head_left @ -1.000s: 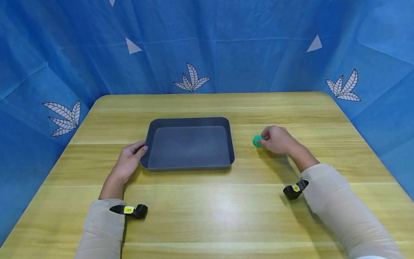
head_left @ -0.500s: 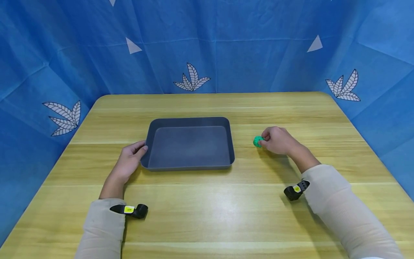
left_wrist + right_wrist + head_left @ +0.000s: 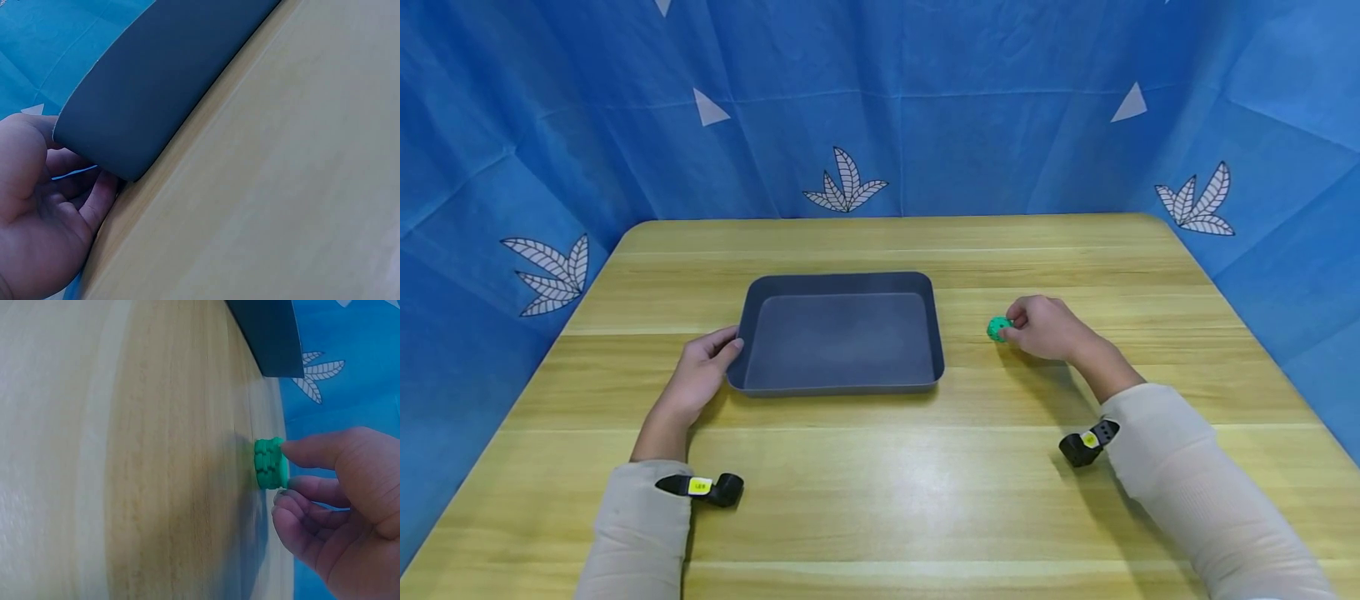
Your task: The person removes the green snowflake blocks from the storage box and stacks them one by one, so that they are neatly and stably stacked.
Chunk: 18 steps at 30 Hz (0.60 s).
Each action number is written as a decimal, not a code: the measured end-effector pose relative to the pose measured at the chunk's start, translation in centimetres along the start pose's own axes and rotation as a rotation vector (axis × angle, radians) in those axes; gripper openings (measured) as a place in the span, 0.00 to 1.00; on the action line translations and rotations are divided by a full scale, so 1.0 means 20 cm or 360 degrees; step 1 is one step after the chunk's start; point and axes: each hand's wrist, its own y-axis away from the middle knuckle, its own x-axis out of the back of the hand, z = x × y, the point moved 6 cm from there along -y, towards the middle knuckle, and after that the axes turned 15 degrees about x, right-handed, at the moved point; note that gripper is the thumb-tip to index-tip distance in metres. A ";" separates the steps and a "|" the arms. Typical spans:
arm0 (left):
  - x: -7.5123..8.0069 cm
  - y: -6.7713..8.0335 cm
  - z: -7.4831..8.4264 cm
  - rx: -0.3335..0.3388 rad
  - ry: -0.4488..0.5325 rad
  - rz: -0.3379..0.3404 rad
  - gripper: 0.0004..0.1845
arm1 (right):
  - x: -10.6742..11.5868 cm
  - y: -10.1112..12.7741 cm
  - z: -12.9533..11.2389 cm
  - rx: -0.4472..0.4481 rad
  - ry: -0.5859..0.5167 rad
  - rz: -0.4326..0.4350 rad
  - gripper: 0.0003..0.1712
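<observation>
A dark grey rectangular tray [image 3: 842, 337] lies on the table. My left hand [image 3: 696, 379] grips its left wall near the front corner, thumb over the rim and fingers outside. The left wrist view has this hand [image 3: 50, 206] at the corner of the tray's outer wall [image 3: 150, 87]. To the right of the tray, my right hand [image 3: 1048, 327] pinches a small round green toy wheel [image 3: 997, 328]. Notched tread shows on the wheel [image 3: 269, 464] in the right wrist view, low at the tabletop. There, thumb and forefinger of the right hand [image 3: 337, 494] meet its edges, the other fingers bent below.
The wooden table [image 3: 880, 492] has rounded far corners. A blue curtain [image 3: 970, 108] with white leaf prints hangs behind it and along both sides. Black wrist cameras sit on the left sleeve [image 3: 632, 521] and the right sleeve [image 3: 1195, 475].
</observation>
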 end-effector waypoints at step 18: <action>0.02 -0.02 -0.04 0.0026 -0.0026 0.0013 0.28 | 0.01 -0.06 -0.02 0.0007 0.0033 0.0060 0.27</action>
